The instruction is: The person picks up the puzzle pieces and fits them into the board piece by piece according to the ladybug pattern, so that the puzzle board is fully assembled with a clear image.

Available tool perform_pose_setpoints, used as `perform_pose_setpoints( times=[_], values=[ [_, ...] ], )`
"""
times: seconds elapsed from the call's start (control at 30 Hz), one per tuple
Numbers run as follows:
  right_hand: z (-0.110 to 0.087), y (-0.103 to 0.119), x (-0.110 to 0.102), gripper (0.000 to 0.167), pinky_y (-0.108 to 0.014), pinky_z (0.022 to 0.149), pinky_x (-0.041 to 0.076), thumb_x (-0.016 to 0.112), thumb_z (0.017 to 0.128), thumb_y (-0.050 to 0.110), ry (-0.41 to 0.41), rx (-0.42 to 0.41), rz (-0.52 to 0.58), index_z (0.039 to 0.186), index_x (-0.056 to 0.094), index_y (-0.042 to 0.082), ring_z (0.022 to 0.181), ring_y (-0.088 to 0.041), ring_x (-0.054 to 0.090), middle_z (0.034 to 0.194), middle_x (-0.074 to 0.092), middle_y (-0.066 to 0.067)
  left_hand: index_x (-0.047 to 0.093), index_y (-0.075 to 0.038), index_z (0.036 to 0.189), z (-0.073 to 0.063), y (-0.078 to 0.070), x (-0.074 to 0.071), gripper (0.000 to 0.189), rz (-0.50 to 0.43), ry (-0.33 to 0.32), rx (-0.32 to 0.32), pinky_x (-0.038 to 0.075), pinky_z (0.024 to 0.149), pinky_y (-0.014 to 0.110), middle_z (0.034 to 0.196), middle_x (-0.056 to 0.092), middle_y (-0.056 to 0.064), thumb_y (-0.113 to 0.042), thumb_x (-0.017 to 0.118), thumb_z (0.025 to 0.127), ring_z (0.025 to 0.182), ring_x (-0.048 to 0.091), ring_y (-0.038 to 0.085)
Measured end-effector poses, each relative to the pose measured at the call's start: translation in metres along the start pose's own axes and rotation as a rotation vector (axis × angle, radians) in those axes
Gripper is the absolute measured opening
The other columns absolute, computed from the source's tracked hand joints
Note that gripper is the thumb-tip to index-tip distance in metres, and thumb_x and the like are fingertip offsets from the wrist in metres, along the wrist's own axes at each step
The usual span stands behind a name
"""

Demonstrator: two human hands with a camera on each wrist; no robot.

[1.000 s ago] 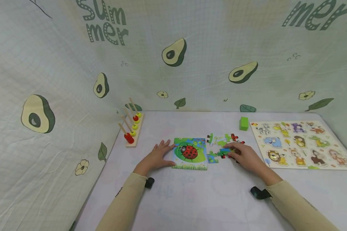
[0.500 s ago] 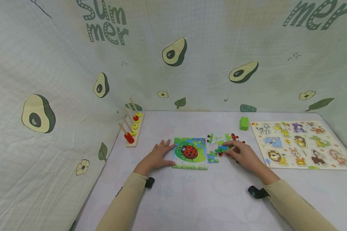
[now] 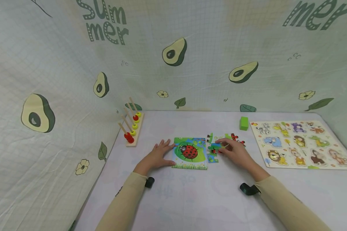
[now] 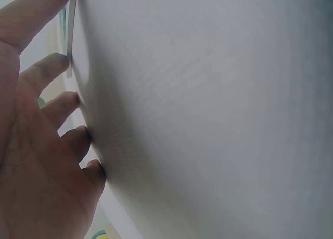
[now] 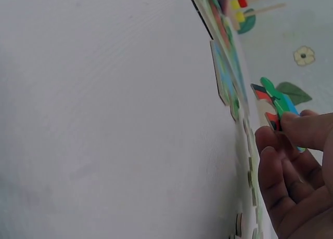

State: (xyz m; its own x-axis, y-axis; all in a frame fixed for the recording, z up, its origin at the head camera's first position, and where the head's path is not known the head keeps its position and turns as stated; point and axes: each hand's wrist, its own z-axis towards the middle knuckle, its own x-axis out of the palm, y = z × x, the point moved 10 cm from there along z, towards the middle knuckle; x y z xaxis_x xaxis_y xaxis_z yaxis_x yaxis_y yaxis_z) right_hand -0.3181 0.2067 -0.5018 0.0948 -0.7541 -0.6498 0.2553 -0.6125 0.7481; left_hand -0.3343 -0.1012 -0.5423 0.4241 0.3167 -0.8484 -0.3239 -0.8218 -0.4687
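A square picture board (image 3: 189, 162) with a red ladybug lies flat on the table. My left hand (image 3: 158, 156) rests at its left side, fingers spread, with thumb and index fingertip at the board's edge; the left wrist view shows these fingers (image 4: 57, 109) on the table. Between thumb and fingers my right hand (image 3: 239, 156) pinches a jigsaw piece (image 5: 281, 101) coloured green, blue and red. That piece is held up, tilted, over loose jigsaw pieces just right of the board. Among these are a blue-green piece (image 3: 212, 158) and a red one (image 3: 234, 137); the right hand hides others.
On the left stands a wooden bead stacker (image 3: 134, 130) with red and yellow beads on pegs. A green block (image 3: 244, 123) sits at the back, beside a large animal puzzle board (image 3: 300, 146) on the right. A printed cloth (image 3: 205, 86) hangs behind the table.
My right hand has moved left with the pinched jigsaw piece, closer to the ladybug board. My left hand has stayed in place.
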Motion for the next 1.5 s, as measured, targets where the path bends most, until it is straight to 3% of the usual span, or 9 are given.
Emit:
perform_pose_setpoints(
  times=[0.3,0.6,1.07,1.5],
  values=[
    [0.011,0.003,0.009,0.028,-0.035,0.073,0.053,0.073,0.095,0.014,-0.013,0.035,0.033,0.122,0.067,0.011,0.081,-0.016,0.067,0.103,0.070,-0.007,0.036,-0.026,0.160,0.003,0.000,0.003,0.090,-0.012,0.003,0.005,-0.001,0.126,0.046,0.170,0.015,0.002,-0.051,0.079,0.085,0.157,0.000,0.027],
    [0.019,0.011,0.022,0.028,-0.048,0.086,0.056,0.073,0.095,0.016,-0.013,0.031,0.045,0.122,0.067,0.011,0.098,-0.029,0.070,0.108,0.071,-0.011,0.036,-0.026,0.160,0.003,0.000,0.004,0.090,-0.009,0.005,-0.001,-0.001,0.126,0.047,0.170,0.016,0.002,-0.051,0.079,0.085,0.157,0.000,0.027],
    [0.036,0.024,0.044,0.024,-0.046,0.085,0.055,0.073,0.095,0.014,0.008,0.025,0.125,0.118,0.067,0.015,0.096,-0.024,0.069,0.107,0.072,-0.008,0.037,-0.023,0.159,-0.002,-0.003,-0.001,0.089,-0.008,-0.002,0.001,0.002,0.126,0.050,0.170,0.017,0.006,-0.049,0.079,0.085,0.157,0.002,0.031],
    [0.048,0.035,0.064,0.023,-0.046,0.084,0.057,0.073,0.095,0.017,0.007,-0.021,0.113,0.118,0.068,0.015,0.096,-0.024,0.069,0.108,0.072,-0.009,0.036,-0.027,0.160,-0.001,-0.001,-0.001,0.089,0.004,0.006,-0.011,0.000,0.126,0.047,0.170,0.016,0.002,-0.051,0.078,0.086,0.157,0.001,0.027]
  ],
)
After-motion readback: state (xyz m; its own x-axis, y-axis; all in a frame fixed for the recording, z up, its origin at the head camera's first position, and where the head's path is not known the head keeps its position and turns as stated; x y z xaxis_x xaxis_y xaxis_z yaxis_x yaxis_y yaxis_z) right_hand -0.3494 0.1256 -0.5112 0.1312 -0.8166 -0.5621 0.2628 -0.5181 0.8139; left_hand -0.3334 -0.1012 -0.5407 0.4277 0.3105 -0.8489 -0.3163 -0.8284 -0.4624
